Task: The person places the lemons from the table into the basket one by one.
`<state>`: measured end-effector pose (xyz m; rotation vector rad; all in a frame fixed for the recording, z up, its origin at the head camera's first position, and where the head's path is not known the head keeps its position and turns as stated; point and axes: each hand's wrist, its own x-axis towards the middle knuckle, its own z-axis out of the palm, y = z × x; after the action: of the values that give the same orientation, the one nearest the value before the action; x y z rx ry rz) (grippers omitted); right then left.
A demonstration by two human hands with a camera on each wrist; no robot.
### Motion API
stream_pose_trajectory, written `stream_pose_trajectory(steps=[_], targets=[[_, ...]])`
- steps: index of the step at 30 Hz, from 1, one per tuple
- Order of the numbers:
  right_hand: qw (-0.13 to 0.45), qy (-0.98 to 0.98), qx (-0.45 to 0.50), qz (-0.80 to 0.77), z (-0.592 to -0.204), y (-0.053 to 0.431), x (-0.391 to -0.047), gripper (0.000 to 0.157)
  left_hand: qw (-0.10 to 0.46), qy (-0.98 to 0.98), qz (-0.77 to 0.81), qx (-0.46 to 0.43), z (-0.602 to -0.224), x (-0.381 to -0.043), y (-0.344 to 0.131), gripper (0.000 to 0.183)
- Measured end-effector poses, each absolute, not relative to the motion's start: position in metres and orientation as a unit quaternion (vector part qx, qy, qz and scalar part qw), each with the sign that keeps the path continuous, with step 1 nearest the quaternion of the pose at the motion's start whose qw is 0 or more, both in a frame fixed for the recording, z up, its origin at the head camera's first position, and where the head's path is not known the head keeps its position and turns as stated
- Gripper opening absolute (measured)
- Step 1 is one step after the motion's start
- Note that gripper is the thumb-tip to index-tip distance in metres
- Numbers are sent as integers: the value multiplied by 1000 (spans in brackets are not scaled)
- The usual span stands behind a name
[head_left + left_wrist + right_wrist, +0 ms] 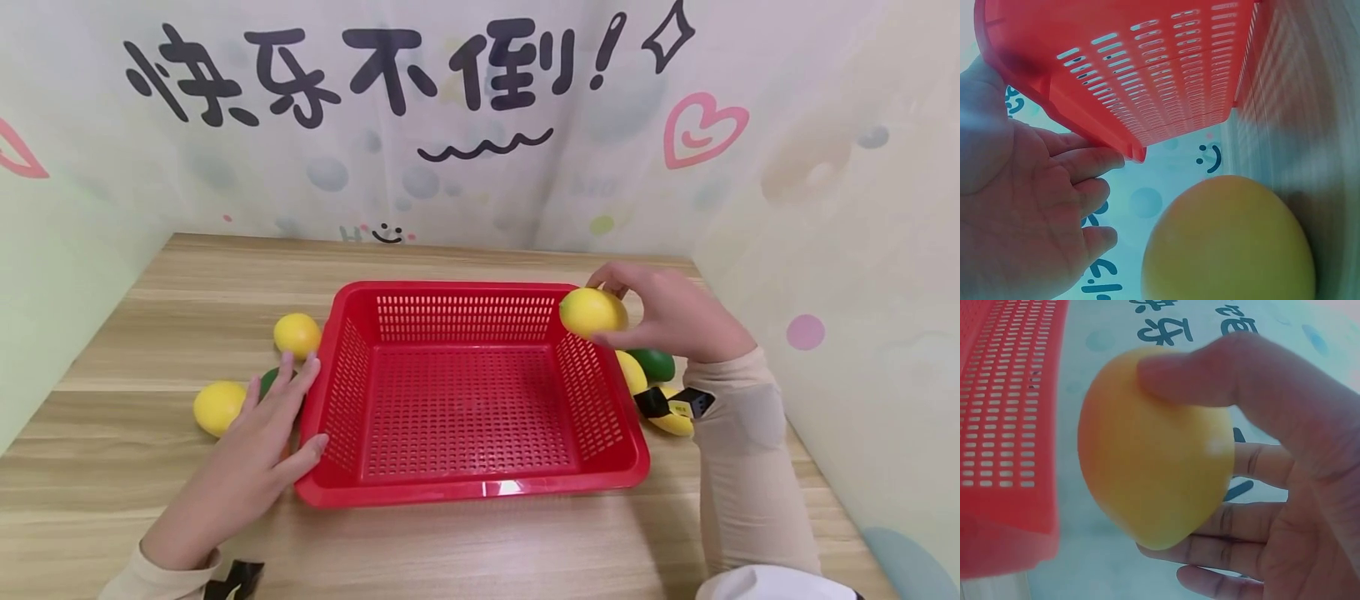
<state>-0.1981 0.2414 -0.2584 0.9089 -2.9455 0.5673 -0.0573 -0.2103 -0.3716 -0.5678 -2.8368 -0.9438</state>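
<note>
My right hand (671, 312) holds a yellow lemon (592, 312) between thumb and fingers, over the right back corner of a red plastic basket (472, 487). In the right wrist view the thumb presses on the lemon (1154, 456), with fingers behind it, to the right of the basket wall (1007, 425). My left hand (251, 450) rests at the basket's left rim, its fingers fairly straight and the thumb over the rim. Seen from the left wrist, the fingertips of the left hand (1029, 194) touch the rim edge. Inside, the basket's perforated floor shows bare.
Left of the basket lie two yellow fruits, a nearer one (217, 407) and a farther one (297, 335), plus a green item (268, 381) partly behind the hand. On the right lie a green fruit (654, 364) and yellow fruits (632, 372). Walls enclose the wooden table (450, 550).
</note>
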Motion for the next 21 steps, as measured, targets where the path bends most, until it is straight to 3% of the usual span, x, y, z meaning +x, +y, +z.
stream_pose_trajectory(steps=[21], targets=[[-6, -920, 346, 185, -266, 214, -220, 46, 50, -935, -301, -182, -372, -57, -211, 86]])
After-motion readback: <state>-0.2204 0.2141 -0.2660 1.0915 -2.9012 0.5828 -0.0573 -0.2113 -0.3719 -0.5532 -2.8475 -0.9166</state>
